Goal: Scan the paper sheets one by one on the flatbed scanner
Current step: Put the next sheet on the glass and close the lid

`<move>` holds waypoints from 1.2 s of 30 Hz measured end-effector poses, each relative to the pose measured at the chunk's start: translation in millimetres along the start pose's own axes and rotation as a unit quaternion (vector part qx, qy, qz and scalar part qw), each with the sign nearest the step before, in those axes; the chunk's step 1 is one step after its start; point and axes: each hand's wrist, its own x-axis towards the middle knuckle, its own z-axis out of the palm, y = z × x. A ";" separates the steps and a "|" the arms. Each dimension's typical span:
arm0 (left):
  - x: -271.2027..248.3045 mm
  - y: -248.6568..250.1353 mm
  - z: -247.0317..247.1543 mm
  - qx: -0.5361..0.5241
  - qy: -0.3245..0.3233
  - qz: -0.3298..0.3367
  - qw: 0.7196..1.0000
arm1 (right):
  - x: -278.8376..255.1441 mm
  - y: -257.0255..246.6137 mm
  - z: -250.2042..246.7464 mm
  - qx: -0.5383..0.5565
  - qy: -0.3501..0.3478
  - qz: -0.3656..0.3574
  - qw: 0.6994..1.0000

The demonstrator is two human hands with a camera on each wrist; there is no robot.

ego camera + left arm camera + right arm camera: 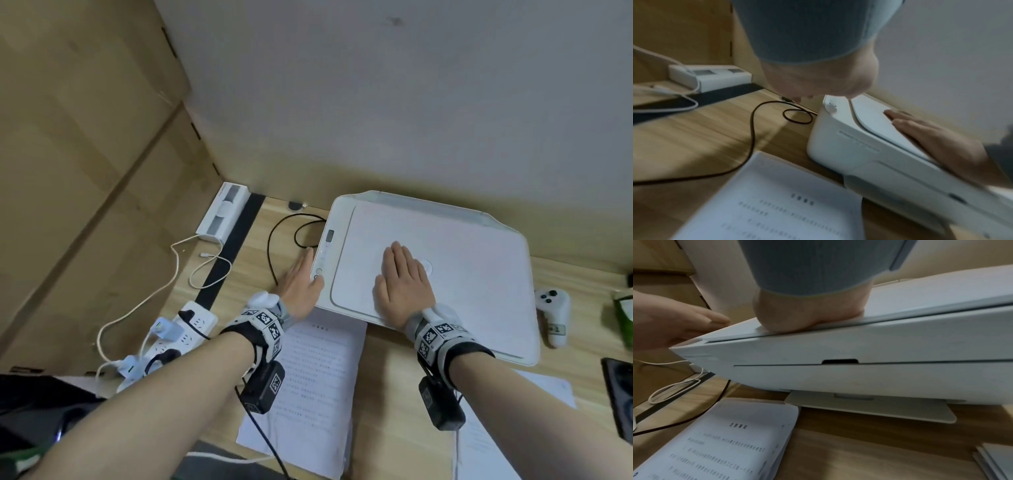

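Resting on the wooden bench (387, 394), the white flatbed scanner (479, 281) has its lid (472, 253) down flat, so whatever lies on the glass is hidden. A stack of printed paper sheets (308, 383) lies on the bench just in front of the scanner's near left corner, and a second lot of paper (534, 387) lies to the right, partly under the right forearm. The right hand (402, 284) lies palm-down on the lid, its grip spread flat with straight fingers close together, wrist at the lid's near edge. The left hand (301, 281) sits at the scanner's left edge, fingers straight along the side; its thumb reaches onto the control strip (323, 253) and seems to touch a round button, though the wrist view is blurred there. A black cable (274, 246) loops on the bench beside it.
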 end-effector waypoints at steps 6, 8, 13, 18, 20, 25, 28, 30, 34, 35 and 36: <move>32.9 23.2 5.0 -0.203 0.001 -0.153 0.967 | 3.1 2.2 1.3 0.001 0.023 -0.009 1.000; 44.3 23.7 7.8 -0.232 0.005 -0.186 0.955 | 3.0 2.2 1.4 0.000 0.024 -0.009 1.000; 50.1 20.3 15.6 -0.247 0.061 -0.180 0.950 | 3.7 1.3 2.4 0.002 0.031 -0.007 1.000; 49.2 25.9 16.1 -0.249 0.088 -0.155 0.952 | 3.9 4.2 2.1 0.004 0.036 -0.005 0.999; 48.7 26.8 15.7 -0.262 0.095 -0.156 0.948 | 3.7 4.4 2.5 0.001 0.040 -0.006 0.999; 50.0 27.9 14.9 -0.274 0.103 -0.168 0.941 | 4.0 2.8 3.5 0.002 0.032 -0.003 0.999; 48.4 24.9 16.3 -0.281 0.101 -0.165 0.940 | 3.3 2.8 3.6 0.004 0.037 -0.001 0.999; 47.7 21.1 18.1 -0.290 0.098 -0.168 0.937 | 2.5 2.1 3.7 0.005 0.037 0.000 0.999; 49.5 18.4 18.2 -0.292 0.087 -0.189 0.933 | 3.7 2.4 3.4 0.005 0.037 -0.001 0.999; 50.3 17.8 17.9 -0.288 0.081 -0.194 0.934 | 3.4 2.2 4.1 0.005 0.038 -0.002 0.999; 50.8 17.5 17.7 -0.287 0.078 -0.196 0.934 | 2.7 2.1 4.4 0.005 0.039 -0.003 0.999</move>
